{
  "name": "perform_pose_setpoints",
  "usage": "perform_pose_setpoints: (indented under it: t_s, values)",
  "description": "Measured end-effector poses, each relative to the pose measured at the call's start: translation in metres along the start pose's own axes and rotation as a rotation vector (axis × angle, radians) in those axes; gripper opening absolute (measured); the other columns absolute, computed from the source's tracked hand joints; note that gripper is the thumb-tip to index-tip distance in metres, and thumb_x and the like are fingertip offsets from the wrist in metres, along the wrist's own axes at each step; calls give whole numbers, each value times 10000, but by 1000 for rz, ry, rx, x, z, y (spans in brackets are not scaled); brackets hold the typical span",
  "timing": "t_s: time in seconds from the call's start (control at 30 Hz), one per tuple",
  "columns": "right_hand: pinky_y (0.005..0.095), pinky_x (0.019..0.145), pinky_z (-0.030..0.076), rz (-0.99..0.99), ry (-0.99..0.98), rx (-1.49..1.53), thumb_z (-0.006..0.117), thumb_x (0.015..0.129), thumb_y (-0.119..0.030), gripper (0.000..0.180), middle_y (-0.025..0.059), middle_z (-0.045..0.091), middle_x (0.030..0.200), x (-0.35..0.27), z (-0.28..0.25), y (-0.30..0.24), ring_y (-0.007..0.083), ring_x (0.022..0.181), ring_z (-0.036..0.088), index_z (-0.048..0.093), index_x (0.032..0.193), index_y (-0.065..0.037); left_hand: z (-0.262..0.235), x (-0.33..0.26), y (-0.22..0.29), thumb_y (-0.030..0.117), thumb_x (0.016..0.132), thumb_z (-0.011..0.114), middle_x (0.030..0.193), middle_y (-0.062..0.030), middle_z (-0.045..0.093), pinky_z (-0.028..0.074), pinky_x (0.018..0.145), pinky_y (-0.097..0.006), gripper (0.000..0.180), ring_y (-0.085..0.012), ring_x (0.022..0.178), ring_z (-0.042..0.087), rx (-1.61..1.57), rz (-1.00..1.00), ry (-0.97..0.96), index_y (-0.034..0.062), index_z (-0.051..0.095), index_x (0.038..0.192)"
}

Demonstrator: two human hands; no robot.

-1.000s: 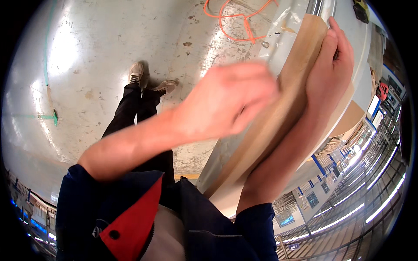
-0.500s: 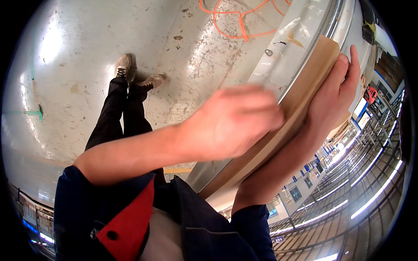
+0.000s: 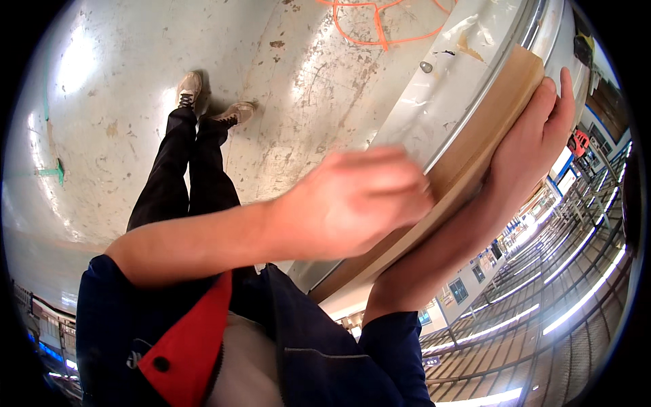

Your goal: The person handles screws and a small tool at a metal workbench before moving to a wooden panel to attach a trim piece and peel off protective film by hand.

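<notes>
A long brown strip [image 3: 475, 136], wood or cardboard by its look, runs slantwise along a curved metal-edged panel at the right. My left hand [image 3: 363, 200] is closed and blurred by motion, its curled fingers at the strip's near-left side around the middle of its length. Whatever may be inside those fingers is hidden. Against the strip's other side, close to its far end, lies my right hand [image 3: 525, 146]. Its fingers reach forward, one stretched out straight and the others resting by the strip's edge. My right forearm follows the strip's length.
The pale metal panel [image 3: 413, 102] carries clear film and a small oval fitting [image 3: 426, 67]. An orange cable [image 3: 380, 30] loops over the scuffed floor [image 3: 291, 108] beyond it. My shoes [image 3: 234, 113] stand to the left. Something red [image 3: 578, 142] is at the far right.
My left hand has shifted back along the strip, toward my body. My right hand keeps its place by the strip's far end. The whole view has moved slightly.
</notes>
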State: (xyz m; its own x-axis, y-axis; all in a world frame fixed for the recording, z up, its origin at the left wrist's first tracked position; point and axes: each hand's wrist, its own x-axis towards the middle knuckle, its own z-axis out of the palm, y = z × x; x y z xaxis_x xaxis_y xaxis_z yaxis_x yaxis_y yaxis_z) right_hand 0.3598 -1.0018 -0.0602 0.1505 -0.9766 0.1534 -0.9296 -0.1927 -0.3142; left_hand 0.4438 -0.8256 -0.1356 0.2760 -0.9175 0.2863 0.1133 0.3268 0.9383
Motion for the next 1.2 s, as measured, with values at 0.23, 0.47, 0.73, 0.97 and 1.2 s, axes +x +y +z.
perform_pose_setpoints:
  t_s: [0.23,0.47,0.73,0.97,1.2]
  values:
    - [373,965,516,17,14,-3,544,1075,-433,640,118,696,1207,-1,-3,4,239,1063,677,525,1562,-19,-12,-32,5,-61,787,765,950,-104,664,564,637,-388,216,-276,800,697,-68,-22,-69,6,771,993]
    - [368,977,508,-20,-1,14,553,1069,-439,653,131,694,1211,5,-1,3,244,1073,676,527,1552,-1,-3,23,-6,-76,794,768,949,-110,661,565,647,-372,192,-280,809,698,69,4,34,-4,742,970]
    - [367,992,501,-29,50,-12,570,1061,-439,661,134,696,1203,0,-2,5,243,1083,677,535,1541,13,-10,-42,5,-104,792,768,928,-129,660,569,641,-376,187,-295,787,701,-81,-38,-130,-18,751,958]
    - [366,1024,491,-67,37,22,580,1055,-444,665,150,697,1213,4,0,6,265,1128,676,538,1535,14,-2,26,-2,-102,813,763,944,-112,681,564,649,-362,204,-277,800,705,34,-33,46,13,765,981]
    - [398,1071,475,-35,60,-16,586,1058,-452,673,162,698,1260,1,-1,8,309,1201,662,524,1543,10,-9,-38,9,-62,808,809,939,-116,685,577,651,-378,155,-271,796,709,-53,-38,-127,2,766,942]
